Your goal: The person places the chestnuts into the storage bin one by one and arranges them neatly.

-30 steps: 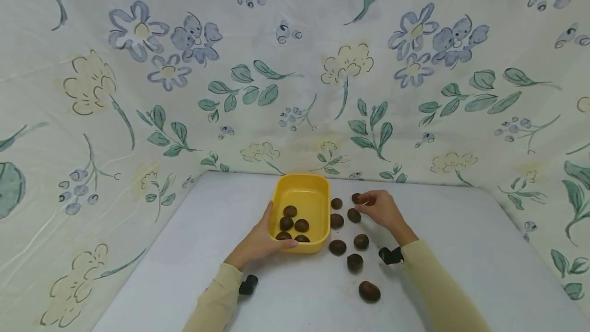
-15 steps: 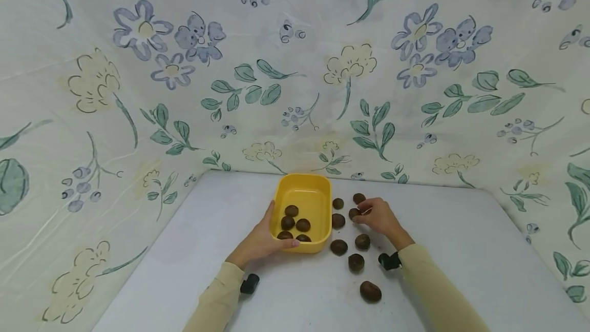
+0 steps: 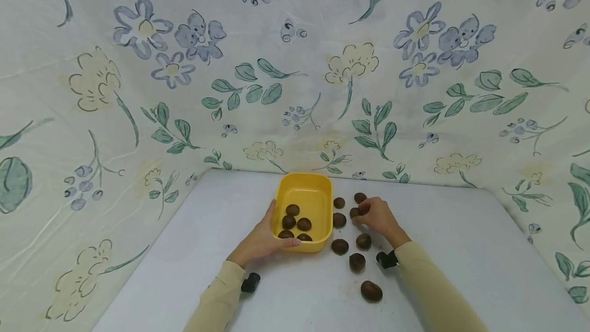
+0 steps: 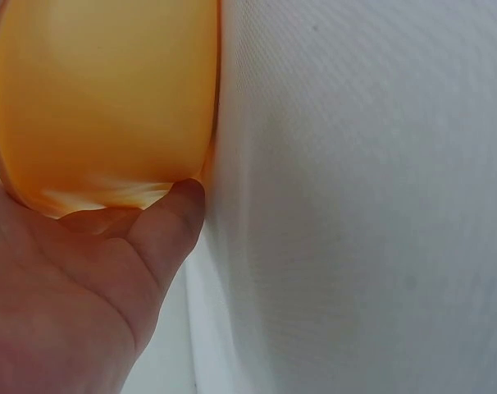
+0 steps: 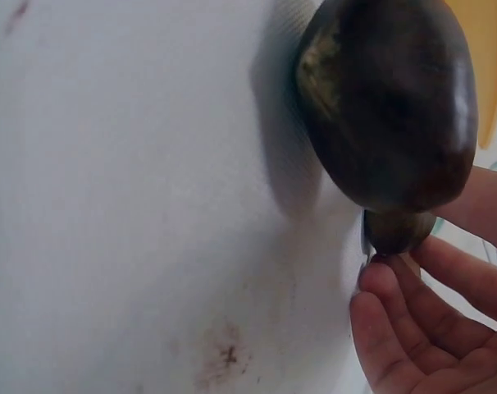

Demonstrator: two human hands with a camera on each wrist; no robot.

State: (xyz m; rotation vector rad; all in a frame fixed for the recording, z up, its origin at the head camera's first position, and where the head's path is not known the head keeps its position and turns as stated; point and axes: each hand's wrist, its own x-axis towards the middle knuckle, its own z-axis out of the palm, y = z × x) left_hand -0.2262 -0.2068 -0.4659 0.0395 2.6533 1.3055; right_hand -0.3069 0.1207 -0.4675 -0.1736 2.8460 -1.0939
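My left hand (image 3: pixel 265 237) grips the near left corner of a yellow plastic container (image 3: pixel 311 196), its thumb along the near rim. Several brown chestnuts (image 3: pixel 292 210) lie inside toward the near end. In the left wrist view the hand (image 4: pixel 76 287) holds the container's outer wall (image 4: pixel 109 90). To the right of the container my right hand (image 3: pixel 380 216) pinches a chestnut (image 3: pixel 355 212) at the table surface. The right wrist view has this chestnut (image 5: pixel 396 231) between the fingers and thumb, partly hidden behind a nearer, larger-looking chestnut (image 5: pixel 388 103).
Several loose chestnuts lie on the white table (image 3: pixel 295 296) right of the container, including one beyond the right hand (image 3: pixel 360 198) and one closest to me (image 3: pixel 371 291). A floral sheet (image 3: pixel 295 91) stands behind the table and at its sides.
My right hand has come from beside the farthest chestnut slightly nearer to me, and its fingers have closed round the chestnut just in front. The left hand keeps its hold on the container.
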